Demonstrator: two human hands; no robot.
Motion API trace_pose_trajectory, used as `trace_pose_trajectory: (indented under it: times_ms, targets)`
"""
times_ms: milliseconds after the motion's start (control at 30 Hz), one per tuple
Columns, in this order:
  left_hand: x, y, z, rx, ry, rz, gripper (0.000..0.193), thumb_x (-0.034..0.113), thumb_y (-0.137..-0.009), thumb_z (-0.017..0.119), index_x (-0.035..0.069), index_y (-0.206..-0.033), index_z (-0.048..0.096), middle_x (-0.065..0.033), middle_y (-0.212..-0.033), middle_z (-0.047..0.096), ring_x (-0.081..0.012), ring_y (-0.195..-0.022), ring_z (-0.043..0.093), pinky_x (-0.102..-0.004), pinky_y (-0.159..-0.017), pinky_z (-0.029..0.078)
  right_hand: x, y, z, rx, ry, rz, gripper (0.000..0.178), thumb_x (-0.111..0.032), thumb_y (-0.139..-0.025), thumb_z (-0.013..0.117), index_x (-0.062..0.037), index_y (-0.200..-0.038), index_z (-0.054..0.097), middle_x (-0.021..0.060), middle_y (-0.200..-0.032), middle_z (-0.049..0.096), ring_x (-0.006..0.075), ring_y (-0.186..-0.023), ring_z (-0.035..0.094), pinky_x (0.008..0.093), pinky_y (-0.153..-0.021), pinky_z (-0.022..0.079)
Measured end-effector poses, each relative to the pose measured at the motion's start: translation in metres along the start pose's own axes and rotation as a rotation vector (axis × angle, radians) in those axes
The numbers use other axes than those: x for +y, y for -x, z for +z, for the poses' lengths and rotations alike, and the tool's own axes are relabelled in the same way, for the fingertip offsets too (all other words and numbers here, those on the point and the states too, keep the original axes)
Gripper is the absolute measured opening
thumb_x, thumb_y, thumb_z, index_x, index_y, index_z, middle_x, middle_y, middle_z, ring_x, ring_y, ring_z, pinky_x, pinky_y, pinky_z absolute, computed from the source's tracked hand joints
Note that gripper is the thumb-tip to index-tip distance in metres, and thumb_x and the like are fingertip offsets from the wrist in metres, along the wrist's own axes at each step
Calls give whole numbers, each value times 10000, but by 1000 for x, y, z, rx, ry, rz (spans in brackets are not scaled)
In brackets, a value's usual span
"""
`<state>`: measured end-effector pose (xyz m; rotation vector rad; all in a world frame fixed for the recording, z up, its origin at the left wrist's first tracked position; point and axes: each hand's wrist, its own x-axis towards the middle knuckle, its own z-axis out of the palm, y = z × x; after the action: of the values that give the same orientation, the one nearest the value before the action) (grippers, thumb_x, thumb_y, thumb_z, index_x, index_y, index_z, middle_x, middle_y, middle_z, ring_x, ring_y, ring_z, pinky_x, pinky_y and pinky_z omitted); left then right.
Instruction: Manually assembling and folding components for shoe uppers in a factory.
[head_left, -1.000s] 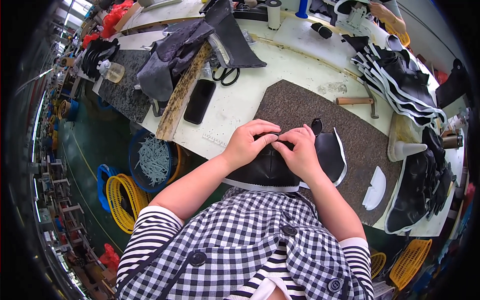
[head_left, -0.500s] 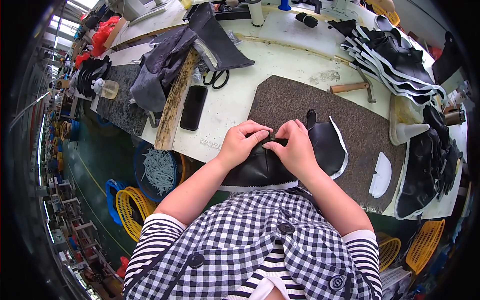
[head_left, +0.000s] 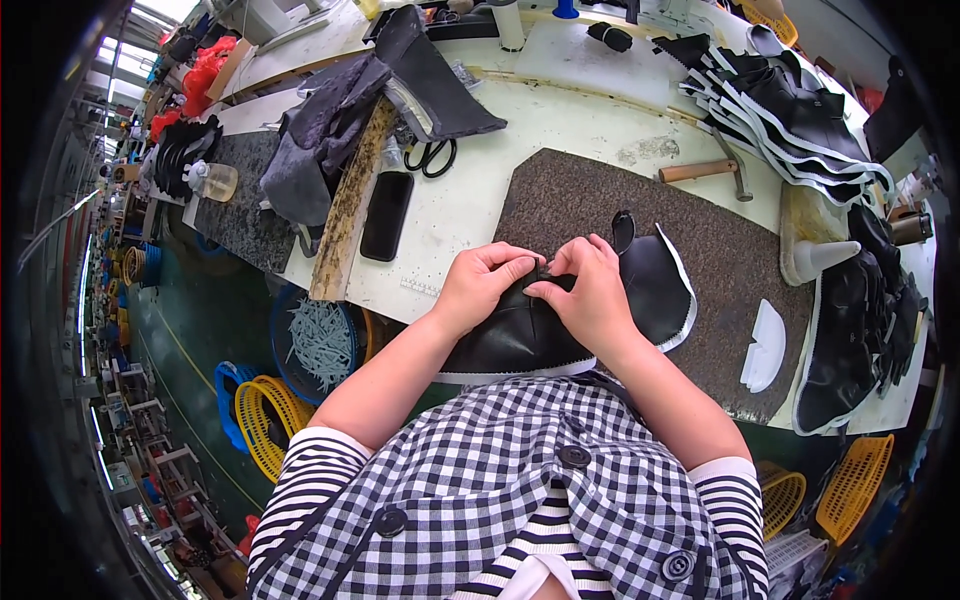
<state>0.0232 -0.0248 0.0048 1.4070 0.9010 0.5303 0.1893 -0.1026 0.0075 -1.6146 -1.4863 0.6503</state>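
A black leather shoe upper piece with a white zigzag-cut edge lies at the near edge of the table, partly over a dark speckled mat. My left hand pinches its far edge between thumb and fingers. Close beside it, my right hand pinches the same edge, the fingertips almost meeting. A small black loop stands up from the piece, just past my right hand. What lies right between the fingertips is too small to make out. On the mat to the right rests a white half-round template.
Beyond the mat lies a hammer. A phone, black scissors and a wooden strip are on the left. Stacked black pieces fill the far right, near a white cone-tipped bottle. Yellow baskets stand below the table.
Both hands keep their pinch on the leather piece, with only slight finger movement. The whole view has shifted a little.
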Motion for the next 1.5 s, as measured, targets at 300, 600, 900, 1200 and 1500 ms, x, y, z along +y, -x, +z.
trace_pose_trajectory:
  times_ms: [300, 600, 900, 1200, 1500]
  targets:
    - [-3, 5, 9, 28, 70, 17, 188, 100, -882, 652, 1, -1042, 663, -65, -960, 693, -126, -894, 636, -266, -828, 497, 4, -4, -5, -67, 59, 8, 287, -177, -700, 799, -70, -922, 652, 35, -748, 640, 225, -820, 610, 481, -1043, 325]
    - [30, 15, 1, 69, -559, 270, 300, 55, -778, 702, 40, -1063, 610, -86, -967, 663, -207, -948, 641, -331, -861, 497, 16, -7, -18, -150, 62, 17, 200, -191, -739, 776, -61, -874, 707, 64, -856, 675, 233, -879, 614, 427, -1018, 357]
    - [2, -1, 10, -61, 85, 132, 237, -48, -822, 573, 17, -1049, 586, -65, -917, 641, -143, -936, 616, -293, -873, 482, 25, -7, -21, -275, -613, 590, 199, -137, -748, 789, -12, -848, 671, 16, -799, 630, 157, -822, 591, 285, -722, 455]
    - [11, 5, 5, 6, -302, 185, 124, 143, -822, 667, 38, -887, 666, -114, -936, 665, -283, -911, 627, -361, -821, 482, 4, -4, -19, -134, 93, 140, 282, -245, -644, 852, -43, -694, 661, 62, -694, 617, 248, -763, 589, 374, -827, 428]
    - [-8, -6, 14, -153, -24, 81, 78, 87, -857, 644, 38, -913, 670, -44, -851, 666, -163, -797, 629, -295, -746, 490, -25, -15, -37, -327, -40, 501, 295, -233, -675, 860, -29, -677, 646, 11, -629, 617, 114, -598, 557, 281, -596, 450]
